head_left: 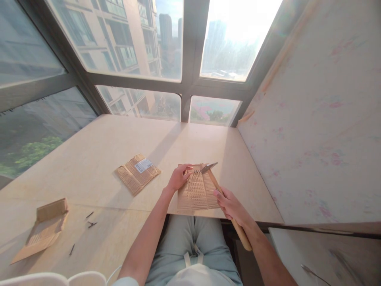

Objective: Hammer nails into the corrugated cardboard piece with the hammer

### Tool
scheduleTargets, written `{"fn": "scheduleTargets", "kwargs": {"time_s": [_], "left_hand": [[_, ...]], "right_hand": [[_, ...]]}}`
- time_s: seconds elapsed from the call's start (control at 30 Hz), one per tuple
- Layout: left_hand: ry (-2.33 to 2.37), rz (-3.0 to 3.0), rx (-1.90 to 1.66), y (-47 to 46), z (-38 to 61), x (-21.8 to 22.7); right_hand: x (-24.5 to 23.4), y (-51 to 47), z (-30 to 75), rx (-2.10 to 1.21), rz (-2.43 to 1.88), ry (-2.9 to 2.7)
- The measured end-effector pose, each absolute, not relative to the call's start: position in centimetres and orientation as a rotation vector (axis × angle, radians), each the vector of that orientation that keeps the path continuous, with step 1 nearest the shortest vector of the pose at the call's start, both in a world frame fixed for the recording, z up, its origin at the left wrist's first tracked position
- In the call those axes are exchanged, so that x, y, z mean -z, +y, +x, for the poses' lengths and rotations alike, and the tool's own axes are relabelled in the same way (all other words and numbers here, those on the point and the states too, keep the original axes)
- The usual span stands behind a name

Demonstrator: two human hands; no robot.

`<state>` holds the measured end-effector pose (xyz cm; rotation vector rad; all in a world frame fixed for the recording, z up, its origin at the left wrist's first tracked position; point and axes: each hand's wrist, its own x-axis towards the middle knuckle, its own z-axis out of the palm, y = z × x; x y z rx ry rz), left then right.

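A sheet of corrugated cardboard (pixel 211 194) lies flat at the table's near edge in front of me. Rows of small dark marks or holes cover its middle, and a few dark nail-like bits (pixel 197 172) stand near the top. My left hand (pixel 178 177) rests on the sheet's upper left edge, thumb and fingers apart; whether a small thing sits between the fingertips is too fine to see. Wrapped round the wooden handle of a hammer (pixel 214 180) is my right hand (pixel 229 203). The hammer's metal head is over the sheet's upper right part, beside the dark bits.
A folded cardboard piece with a white label (pixel 143 165) lies left of my left hand. Farther left are an opened small cardboard box (pixel 44 230) and several loose nails (pixel 92 224). Windows (pixel 137 39) border the table's back; a patterned wall (pixel 321 119) stands right.
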<state>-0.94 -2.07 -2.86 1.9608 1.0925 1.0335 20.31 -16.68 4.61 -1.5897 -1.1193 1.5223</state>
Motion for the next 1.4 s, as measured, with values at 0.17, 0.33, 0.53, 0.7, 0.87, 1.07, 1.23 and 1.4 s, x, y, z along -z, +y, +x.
{"fn": "scheduleTargets", "kwargs": {"time_s": [0.17,0.33,0.53,0.7,0.87,1.07,1.23,1.4], "left_hand": [[1.286,1.991,-1.273,-3.5,-4.9,2.4],[1.722,1.76,-1.333,-8.1,-12.3,2.7],[2.391,1.369,-1.193,-16.3,-22.8,6.1],[2.815,1.078,-0.866,-21.6,-27.5,7.5],[2.861,0.974,-0.771,-22.8,-28.3,7.4],[2.737,1.074,-0.861,-21.4,-28.3,7.8],[2.71,1.088,-0.953,-22.2,-29.4,8.3],[2.811,1.143,-0.77,-24.2,-30.8,8.5]], "right_hand": [[-4.3,-17.8,21.0,-1.518,-1.576,-1.038],[-3.8,-18.9,21.6,-1.542,-1.574,-0.975],[-3.5,-20.2,21.6,-1.56,-1.577,-0.884],[-3.5,-21.4,21.5,-1.565,-1.566,-0.838],[-3.8,-22.1,20.6,-1.536,-1.58,-0.816],[-4.0,-23.0,19.1,-1.549,-1.593,-0.809],[-3.8,-23.8,18.5,-1.57,-1.582,-0.808],[-3.8,-24.2,17.7,-1.58,-1.593,-0.806]]}}
